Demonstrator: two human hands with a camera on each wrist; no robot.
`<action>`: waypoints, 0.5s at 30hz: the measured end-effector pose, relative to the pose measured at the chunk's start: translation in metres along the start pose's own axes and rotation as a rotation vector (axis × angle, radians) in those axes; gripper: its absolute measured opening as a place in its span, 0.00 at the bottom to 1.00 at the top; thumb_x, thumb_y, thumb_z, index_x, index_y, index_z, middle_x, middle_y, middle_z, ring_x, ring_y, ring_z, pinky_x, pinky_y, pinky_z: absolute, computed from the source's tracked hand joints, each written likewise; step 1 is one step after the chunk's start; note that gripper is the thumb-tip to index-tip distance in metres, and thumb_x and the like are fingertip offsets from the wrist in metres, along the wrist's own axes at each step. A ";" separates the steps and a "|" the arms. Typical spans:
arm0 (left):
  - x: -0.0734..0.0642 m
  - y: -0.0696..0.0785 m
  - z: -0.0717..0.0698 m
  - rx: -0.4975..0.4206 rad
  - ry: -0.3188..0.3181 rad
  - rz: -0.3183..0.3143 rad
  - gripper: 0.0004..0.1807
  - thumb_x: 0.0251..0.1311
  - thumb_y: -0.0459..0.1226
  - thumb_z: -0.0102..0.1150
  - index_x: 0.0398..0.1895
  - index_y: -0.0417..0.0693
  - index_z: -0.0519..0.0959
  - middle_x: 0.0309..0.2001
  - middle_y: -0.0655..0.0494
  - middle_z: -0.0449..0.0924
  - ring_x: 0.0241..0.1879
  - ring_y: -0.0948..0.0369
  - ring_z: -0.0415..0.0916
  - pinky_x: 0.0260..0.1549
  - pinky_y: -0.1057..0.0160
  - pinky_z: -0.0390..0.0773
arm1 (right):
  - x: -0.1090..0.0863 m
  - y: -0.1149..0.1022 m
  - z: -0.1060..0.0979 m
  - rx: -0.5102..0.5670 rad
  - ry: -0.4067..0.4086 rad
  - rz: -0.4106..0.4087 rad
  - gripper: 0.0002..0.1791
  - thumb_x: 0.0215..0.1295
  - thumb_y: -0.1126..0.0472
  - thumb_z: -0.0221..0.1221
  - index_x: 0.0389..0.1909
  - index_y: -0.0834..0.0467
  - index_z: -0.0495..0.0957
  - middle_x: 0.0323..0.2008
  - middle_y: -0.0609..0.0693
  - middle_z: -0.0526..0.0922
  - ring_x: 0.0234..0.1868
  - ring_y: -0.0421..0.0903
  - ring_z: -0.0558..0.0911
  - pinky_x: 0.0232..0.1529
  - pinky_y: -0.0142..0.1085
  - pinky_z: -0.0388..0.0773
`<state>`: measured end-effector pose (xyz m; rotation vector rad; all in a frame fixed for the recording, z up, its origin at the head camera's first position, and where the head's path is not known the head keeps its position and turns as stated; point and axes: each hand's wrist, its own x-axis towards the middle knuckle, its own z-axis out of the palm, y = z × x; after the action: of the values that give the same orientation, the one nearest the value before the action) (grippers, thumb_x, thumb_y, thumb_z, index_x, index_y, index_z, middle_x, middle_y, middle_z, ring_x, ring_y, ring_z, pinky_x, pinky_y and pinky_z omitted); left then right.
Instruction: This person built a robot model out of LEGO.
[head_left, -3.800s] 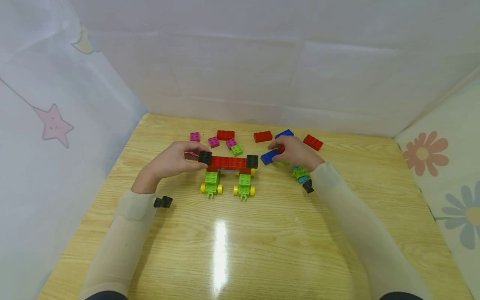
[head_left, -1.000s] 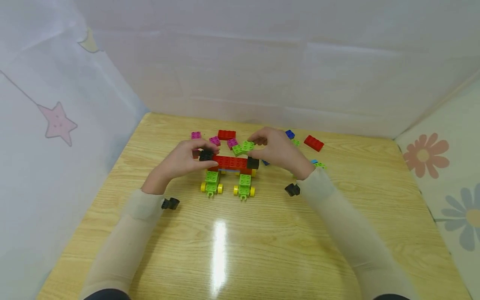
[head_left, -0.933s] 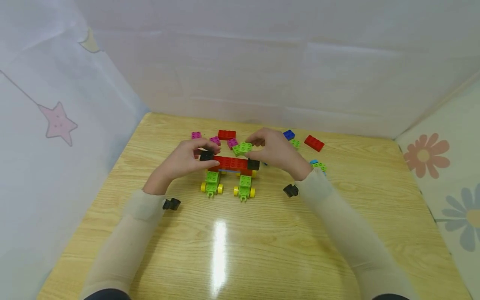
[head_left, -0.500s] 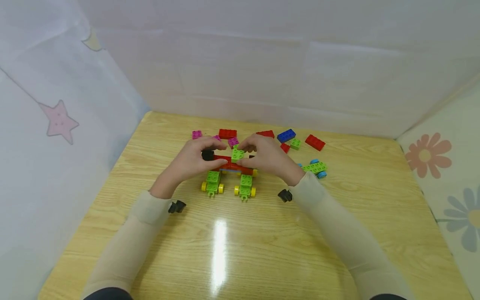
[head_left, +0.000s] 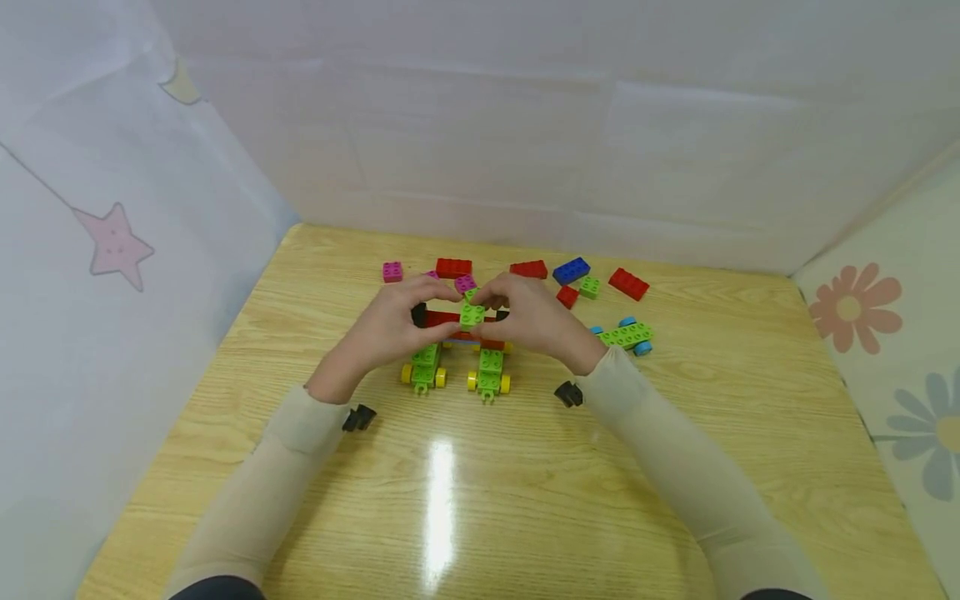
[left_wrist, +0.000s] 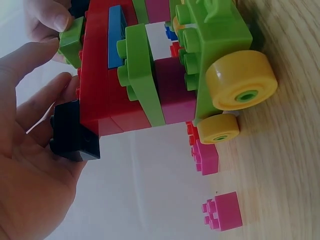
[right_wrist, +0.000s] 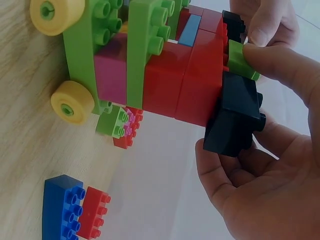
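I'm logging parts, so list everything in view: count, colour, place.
Wheeled model: one, red, black, green, purple, blue, yellow, centre.
Held block: one, green, at model's top.
Long red bricks: three, red, along back.
Blue brick: one, blue, back right.
Small red brick: one, red, by blue brick.
Pink blocks: three visible, pink, back left.
Loose green blocks: two, green, by blue brick and behind held block.
Wheeled base: one, green with blue wheels, right.
Table: one, wood-coloured, underneath.
Backdrop: one, pale, behind table.
Star: one, pink, left.
Moon: one, yellow, left.
Flowers: two, red and grey, right.
Wrist cameras: two, black, at wrists.
Sleeves: two, cream, both arms.
Left grip, right grip: two, bare, pinching held block.
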<state>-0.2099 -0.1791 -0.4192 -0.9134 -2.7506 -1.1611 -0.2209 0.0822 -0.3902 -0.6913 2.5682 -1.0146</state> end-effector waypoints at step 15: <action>-0.001 0.002 0.003 0.016 -0.013 0.003 0.19 0.70 0.40 0.79 0.61 0.48 0.90 0.61 0.52 0.92 0.62 0.50 0.87 0.66 0.43 0.87 | 0.002 0.002 0.003 -0.005 0.002 -0.006 0.23 0.72 0.46 0.77 0.62 0.51 0.89 0.60 0.48 0.90 0.57 0.48 0.88 0.62 0.48 0.89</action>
<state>-0.2077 -0.1766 -0.4203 -0.9261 -2.7632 -1.1348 -0.2217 0.0812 -0.3941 -0.6995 2.5725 -1.0115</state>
